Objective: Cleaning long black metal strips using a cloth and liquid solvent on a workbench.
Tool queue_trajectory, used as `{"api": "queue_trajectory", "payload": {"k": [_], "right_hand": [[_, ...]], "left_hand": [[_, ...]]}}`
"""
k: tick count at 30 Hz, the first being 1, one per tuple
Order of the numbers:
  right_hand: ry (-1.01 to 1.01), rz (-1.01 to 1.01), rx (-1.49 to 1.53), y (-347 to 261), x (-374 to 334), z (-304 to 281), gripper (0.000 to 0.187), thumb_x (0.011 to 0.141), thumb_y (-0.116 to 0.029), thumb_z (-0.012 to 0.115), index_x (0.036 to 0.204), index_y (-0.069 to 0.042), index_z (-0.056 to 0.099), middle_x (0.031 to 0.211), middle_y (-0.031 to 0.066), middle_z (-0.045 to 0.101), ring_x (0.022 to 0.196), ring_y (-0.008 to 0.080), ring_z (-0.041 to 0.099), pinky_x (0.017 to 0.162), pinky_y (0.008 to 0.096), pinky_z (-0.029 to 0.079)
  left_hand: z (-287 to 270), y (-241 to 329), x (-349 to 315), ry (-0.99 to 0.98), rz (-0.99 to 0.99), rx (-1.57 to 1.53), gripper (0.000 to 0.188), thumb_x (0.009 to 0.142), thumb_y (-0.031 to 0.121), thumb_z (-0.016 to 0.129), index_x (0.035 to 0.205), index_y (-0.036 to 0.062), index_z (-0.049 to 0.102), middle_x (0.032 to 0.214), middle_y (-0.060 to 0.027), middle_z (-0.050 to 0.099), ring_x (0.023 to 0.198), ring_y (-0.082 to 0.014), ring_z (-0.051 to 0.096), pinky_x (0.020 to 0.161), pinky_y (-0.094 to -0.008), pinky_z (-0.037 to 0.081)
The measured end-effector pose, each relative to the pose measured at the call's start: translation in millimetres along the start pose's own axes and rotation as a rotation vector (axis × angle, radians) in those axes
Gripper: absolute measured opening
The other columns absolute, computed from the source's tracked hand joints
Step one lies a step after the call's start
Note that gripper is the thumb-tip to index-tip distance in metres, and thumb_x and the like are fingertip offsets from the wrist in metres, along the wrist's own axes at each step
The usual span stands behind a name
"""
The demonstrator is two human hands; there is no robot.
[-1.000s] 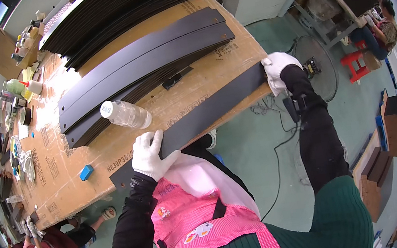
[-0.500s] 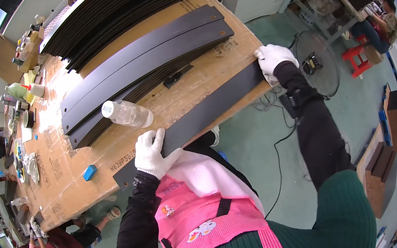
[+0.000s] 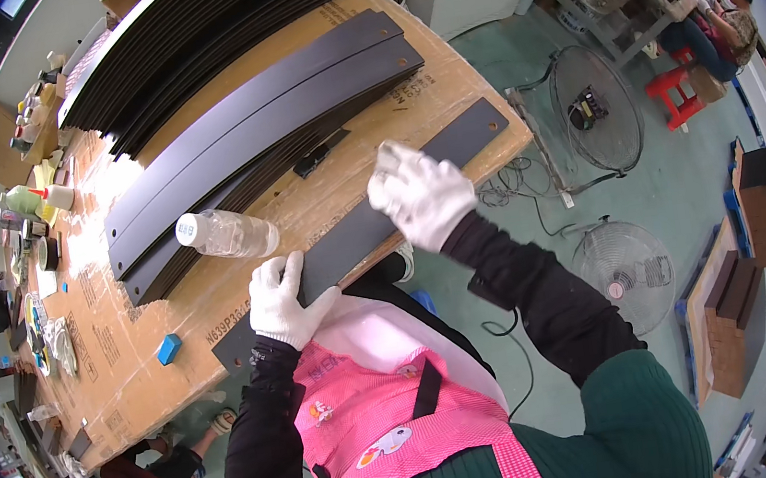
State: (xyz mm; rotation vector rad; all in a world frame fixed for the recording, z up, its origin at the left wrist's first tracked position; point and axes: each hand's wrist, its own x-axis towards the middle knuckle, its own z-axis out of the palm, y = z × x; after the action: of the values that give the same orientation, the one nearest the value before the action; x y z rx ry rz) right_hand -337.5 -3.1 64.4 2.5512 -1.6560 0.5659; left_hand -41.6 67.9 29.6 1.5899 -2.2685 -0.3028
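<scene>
A long dark grey board (image 3: 350,243) with a hole near each end lies along the near edge of the table. My left hand (image 3: 287,300), in a white glove, spans the board near its left end, thumb and fingers at its two edges. Over the board's middle is my right hand (image 3: 421,193), also gloved, its fingers curled against the top face; what they hold, if anything, is hidden. A clear plastic bottle (image 3: 232,235) with a white cap lies just beyond the board, beside a stack of similar dark boards (image 3: 262,124).
More dark boards (image 3: 203,45) are piled at the table's far side. A blue block (image 3: 169,348) sits on the cardboard-covered table (image 3: 151,386); glue bottles (image 3: 58,197) stand at left. Floor fans (image 3: 625,275) and cables are at right. Co-workers sit at far right and lower left.
My right hand has moved left from the board's right end to its middle, uncovering the hole there. My left hand stays on the board. The view has shifted slightly.
</scene>
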Motion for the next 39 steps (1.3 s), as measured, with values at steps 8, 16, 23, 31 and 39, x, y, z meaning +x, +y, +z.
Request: {"api": "queue_trajectory", "payload": {"k": [8, 16, 23, 31, 39], "right_hand": [[-0.239, 0.524, -0.313, 101.6, 29.7, 5.6, 0.02, 0.098, -0.021, 0.06, 0.111, -0.018, 0.075, 0.112, 0.011, 0.073, 0.107, 0.033, 0.071, 0.091, 0.0517, 0.059], [-0.304, 0.055, 0.112, -130.2, 13.9, 35.6, 0.027, 0.09, -0.019, 0.063, 0.115, -0.012, 0.071, 0.119, 0.0166, 0.067, 0.108, 0.0388, 0.069, 0.088, 0.0533, 0.063], [-0.004, 0.143, -0.357, 27.0, 7.7, 37.0, 0.014, 0.091, -0.011, 0.063, 0.088, -0.014, 0.076, 0.086, 0.0149, 0.074, 0.08, 0.0328, 0.074, 0.067, 0.0445, 0.059], [-0.566, -0.387, 0.084, -305.2, 22.0, 65.6, 0.021, 0.082, -0.021, 0.073, 0.102, -0.018, 0.078, 0.114, 0.0057, 0.073, 0.117, 0.0278, 0.067, 0.093, 0.053, 0.053], [-0.159, 0.059, -0.136, -61.9, -0.3, 40.7, 0.034, 0.074, -0.029, 0.086, 0.094, -0.01, 0.066, 0.1, 0.0122, 0.066, 0.095, 0.0358, 0.068, 0.081, 0.0488, 0.059]], "left_hand": [[-5.1, 7.4, 7.9, -0.001, 0.063, 0.017, 0.072, 0.076, 0.039, 0.088, 0.134, 0.0037, 0.064, 0.117, -0.0171, 0.063, 0.111, -0.0389, 0.06, 0.099, -0.0488, 0.05], [-13.0, -21.9, -22.2, -0.013, 0.039, 0.034, 0.08, 0.073, 0.037, 0.089, 0.139, 0.002, 0.062, 0.126, -0.0185, 0.063, 0.12, -0.0404, 0.059, 0.103, -0.0485, 0.05], [-88.2, -106.5, -135.6, -0.044, -0.247, 0.121, 0.091, 0.069, 0.045, 0.096, 0.142, 0.0048, 0.059, 0.126, -0.0182, 0.065, 0.117, -0.0386, 0.061, 0.101, -0.0476, 0.052], [-71.6, -148.7, -134.3, 0.053, -0.034, -0.038, 0.078, 0.062, 0.033, 0.098, 0.128, 0.0057, 0.066, 0.113, -0.0168, 0.066, 0.105, -0.0371, 0.066, 0.092, -0.0456, 0.055], [-78.8, -154.4, -130.8, 0.097, 0.036, -0.066, 0.077, 0.059, 0.039, 0.1, 0.119, 0.0051, 0.066, 0.1, -0.0122, 0.066, 0.094, -0.0343, 0.067, 0.082, -0.0439, 0.056]]}}
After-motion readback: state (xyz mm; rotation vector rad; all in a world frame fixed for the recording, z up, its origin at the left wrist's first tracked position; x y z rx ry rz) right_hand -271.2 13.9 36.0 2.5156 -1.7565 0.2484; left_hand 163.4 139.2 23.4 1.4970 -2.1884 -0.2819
